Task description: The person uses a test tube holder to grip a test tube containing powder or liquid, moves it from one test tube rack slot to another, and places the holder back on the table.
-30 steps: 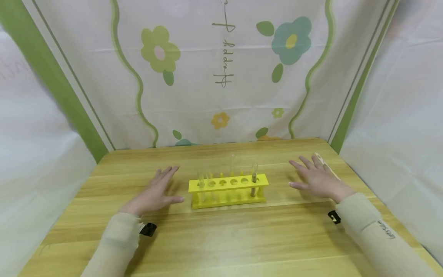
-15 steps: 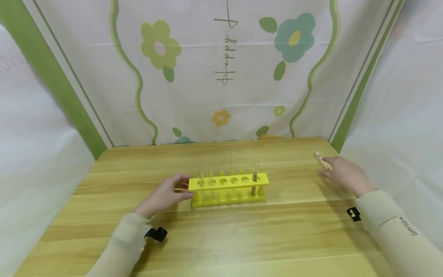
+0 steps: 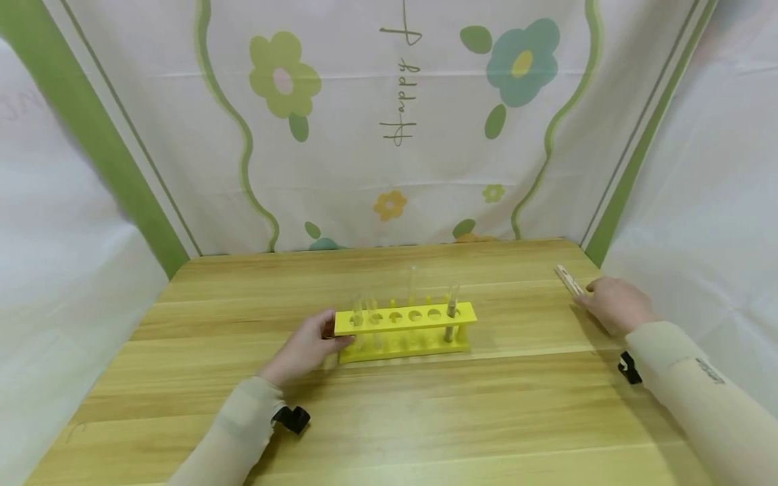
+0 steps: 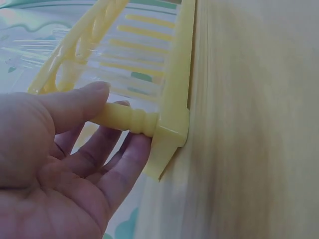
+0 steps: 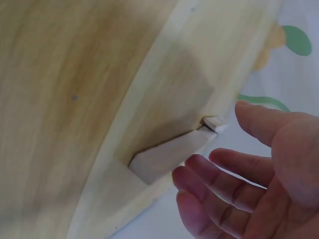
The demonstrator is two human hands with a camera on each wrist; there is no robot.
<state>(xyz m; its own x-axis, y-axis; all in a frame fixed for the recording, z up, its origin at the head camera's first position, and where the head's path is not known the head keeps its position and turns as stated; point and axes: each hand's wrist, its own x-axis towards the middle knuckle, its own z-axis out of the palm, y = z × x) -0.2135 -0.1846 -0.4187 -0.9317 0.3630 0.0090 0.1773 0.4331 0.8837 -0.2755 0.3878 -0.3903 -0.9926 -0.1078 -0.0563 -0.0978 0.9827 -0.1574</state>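
A yellow test tube rack [image 3: 389, 328] stands mid-table. Two clear test tubes [image 3: 358, 312] sit in its left holes, and a test tube with dark contents [image 3: 450, 329] at the right end. Another clear tube [image 3: 413, 280] rises at the back. My left hand [image 3: 306, 347] grips the rack's left end, thumb and fingers around the ribbed end post [image 4: 142, 121]. At the far right, my right hand [image 3: 621, 307] is over the near part of a flat wooden clamp [image 3: 566, 278]. In the right wrist view its bent fingers [image 5: 199, 172] are beside the clamp, thumb apart.
The wood-grain table [image 3: 425, 418] ends at a white flowered cloth [image 3: 340, 162] hanging behind it. White cloth sides [image 3: 711, 223] with green bands enclose the table left and right. Each wrist carries a black strap mount [image 3: 293, 418].
My left hand has moved right from the bare table and taken hold of the rack's end post. My right hand has moved right and come over the wooden clamp, its spread fingers drawing in.
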